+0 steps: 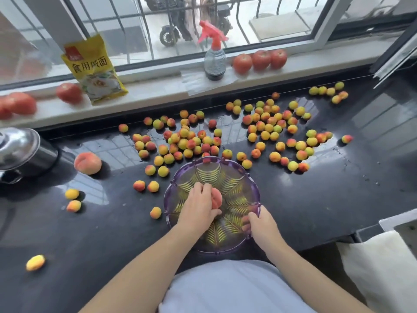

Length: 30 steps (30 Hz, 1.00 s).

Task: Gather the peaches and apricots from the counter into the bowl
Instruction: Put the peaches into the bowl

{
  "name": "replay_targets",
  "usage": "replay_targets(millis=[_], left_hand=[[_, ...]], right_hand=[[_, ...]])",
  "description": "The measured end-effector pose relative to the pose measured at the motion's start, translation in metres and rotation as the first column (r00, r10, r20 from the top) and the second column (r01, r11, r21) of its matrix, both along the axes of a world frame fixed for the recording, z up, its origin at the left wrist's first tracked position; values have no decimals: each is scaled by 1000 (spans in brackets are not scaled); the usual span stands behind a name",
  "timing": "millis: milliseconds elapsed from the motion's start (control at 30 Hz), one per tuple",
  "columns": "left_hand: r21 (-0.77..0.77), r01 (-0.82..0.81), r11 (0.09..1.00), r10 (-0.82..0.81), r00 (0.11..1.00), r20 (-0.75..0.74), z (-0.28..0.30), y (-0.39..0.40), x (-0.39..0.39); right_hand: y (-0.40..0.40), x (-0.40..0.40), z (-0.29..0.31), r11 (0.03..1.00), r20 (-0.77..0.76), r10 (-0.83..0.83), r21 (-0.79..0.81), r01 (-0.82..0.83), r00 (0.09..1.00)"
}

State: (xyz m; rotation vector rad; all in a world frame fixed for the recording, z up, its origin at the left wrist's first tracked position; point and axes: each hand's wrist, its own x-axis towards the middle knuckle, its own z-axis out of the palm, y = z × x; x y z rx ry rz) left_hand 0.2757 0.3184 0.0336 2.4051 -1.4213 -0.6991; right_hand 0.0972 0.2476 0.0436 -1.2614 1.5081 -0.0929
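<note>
While both hands grip fuzzy round peaches, ribbed purple bowl (171,195), glossy counter (316,211)

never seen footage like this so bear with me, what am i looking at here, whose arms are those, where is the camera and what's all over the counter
There is no machine here. The single picture comes from a wide-angle camera worn on a person's head, looking forward and down, so the two bare arms are that person's own.

The left hand holds a peach over the purple bowl, fingers curled round it. The right hand, at the bowl's near right rim, holds another peach.

The black counter is wet and strewn with many small apricots; one more large peach lies on the left beside a metal pot.

On the windowsill stand tomatoes, a spray bottle and a yellow packet.
</note>
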Motion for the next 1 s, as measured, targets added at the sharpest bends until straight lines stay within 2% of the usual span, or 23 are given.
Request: replay_targets(millis=[67,133,200,333,533,733,1000], left_hand=[[45,2,999,-2,1000,10,1,-1,3],[59,-23,998,26,999,-41,8,2,6],[-15,-72,997,70,993,-98,22,11,11],[-174,-173,969,153,981,-119,46,52,37],[-220,-409,886,403,912,-75,44,116,85],[-108,-539,835,540,841,-29,28,130,132],[-20,-639,769,634,758,149,26,107,237]], right_hand=[[-2,2,0,1000,1,-18,4,18,1000],[-5,3,-2,1000,-5,-31,5,31,1000],[-10,5,-3,998,1,-64,10,64,998],[-21,19,-2,993,-11,-120,-19,119,993],[-24,36,-1,980,-30,-192,-62,190,981],[-20,43,-3,978,-26,-204,-53,202,979],[-19,46,0,967,-31,-250,-53,248,968]])
